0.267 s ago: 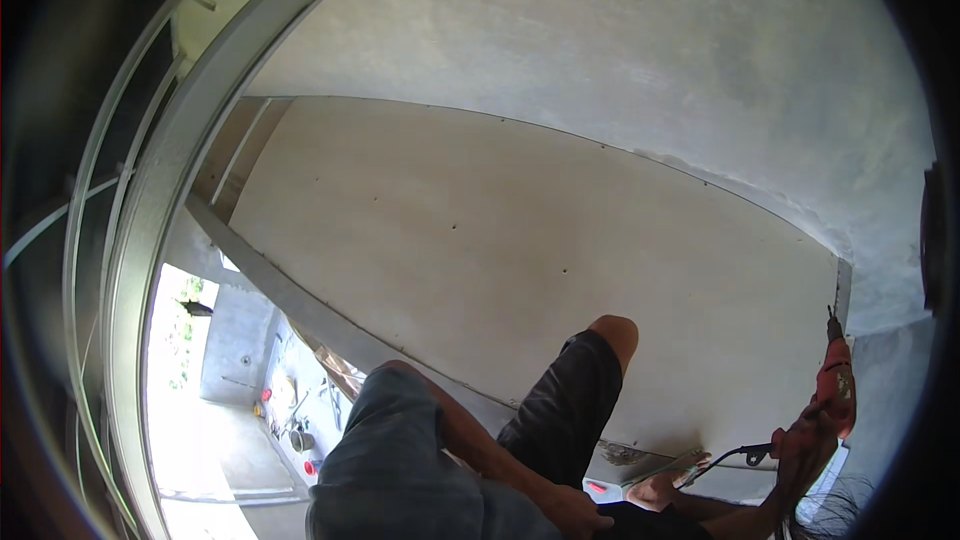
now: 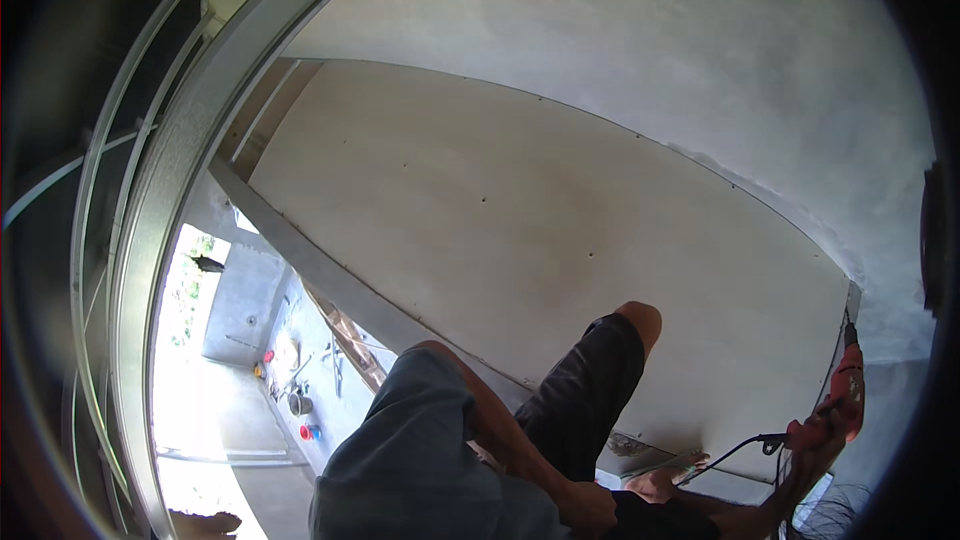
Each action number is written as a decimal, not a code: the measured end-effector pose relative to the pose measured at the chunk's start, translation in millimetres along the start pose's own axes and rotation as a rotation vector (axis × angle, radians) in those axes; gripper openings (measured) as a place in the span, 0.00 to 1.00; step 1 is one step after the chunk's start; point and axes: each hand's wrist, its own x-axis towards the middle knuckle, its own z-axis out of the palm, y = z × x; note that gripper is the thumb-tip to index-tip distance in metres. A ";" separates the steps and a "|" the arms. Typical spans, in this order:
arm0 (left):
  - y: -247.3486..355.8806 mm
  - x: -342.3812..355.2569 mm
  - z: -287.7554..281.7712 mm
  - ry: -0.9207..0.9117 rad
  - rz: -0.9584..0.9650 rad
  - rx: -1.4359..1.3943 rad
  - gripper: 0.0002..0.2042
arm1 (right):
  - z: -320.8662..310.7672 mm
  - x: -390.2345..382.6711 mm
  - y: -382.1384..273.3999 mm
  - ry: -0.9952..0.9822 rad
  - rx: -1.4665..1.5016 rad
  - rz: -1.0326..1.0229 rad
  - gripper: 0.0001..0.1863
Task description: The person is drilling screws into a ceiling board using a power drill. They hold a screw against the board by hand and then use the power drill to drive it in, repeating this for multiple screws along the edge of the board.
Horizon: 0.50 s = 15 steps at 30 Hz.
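At the lower right, my right hand [image 2: 822, 430] is closed round the body of a red power drill [image 2: 848, 390]. Its dark bit points up along the right end of a large pale board [image 2: 540, 170]; whether the tip touches cannot be told. A black cord [image 2: 735, 450] trails from the drill's lower end toward the left. At the lower left edge a dark brown shape shows, apparently part of my left hand [image 2: 207, 524], cut off by the frame, its fingers unclear. Small dark holes or screw heads dot the board and its far edge.
Bent knees in grey [image 2: 420, 420] and dark cloth [image 2: 590, 370] rise at the lower middle. A metal post [image 2: 145, 270] curves down the left. Beyond the board's near beam [image 2: 300, 250], a lower floor holds a bucket [image 2: 300, 404] and tools. A grey plastered wall [image 2: 690, 30] borders the board.
The whole view has shifted, so the board and knees sit farther right. The drill's body has moved slightly right and stays gripped. A brown shape has appeared at the lower left edge.
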 end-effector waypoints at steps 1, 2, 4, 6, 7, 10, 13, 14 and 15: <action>-1.8 11.6 12.8 0.091 0.037 0.066 0.12 | -19.4 7.9 6.2 -0.196 -0.364 -0.323 0.21; -5.3 31.3 25.0 0.190 0.091 0.144 0.14 | -29.3 12.2 -1.7 -0.296 -0.577 -0.490 0.25; 1.7 35.1 27.0 0.365 0.114 0.262 0.19 | -29.9 19.7 12.4 -0.489 -0.791 -0.734 0.31; -0.7 35.8 17.3 0.362 0.196 0.300 0.18 | -37.7 26.2 5.1 -0.563 -0.868 -0.857 0.32; 0.2 32.0 13.1 0.352 0.222 0.305 0.18 | -38.2 27.9 5.2 -0.528 -0.862 -0.861 0.30; -2.8 21.3 9.6 0.343 0.272 0.350 0.17 | -33.3 37.3 -3.7 -0.490 -0.518 -0.443 0.27; -7.4 10.0 4.9 0.333 0.307 0.383 0.16 | -32.6 50.0 -2.1 -0.332 -0.163 -0.032 0.25; -8.3 8.5 3.4 0.331 0.320 0.395 0.15 | -30.6 51.7 0.1 -0.271 -0.151 -0.036 0.25; -8.0 7.0 1.3 0.330 0.335 0.407 0.15 | -29.2 53.2 1.9 -0.209 -0.141 -0.041 0.24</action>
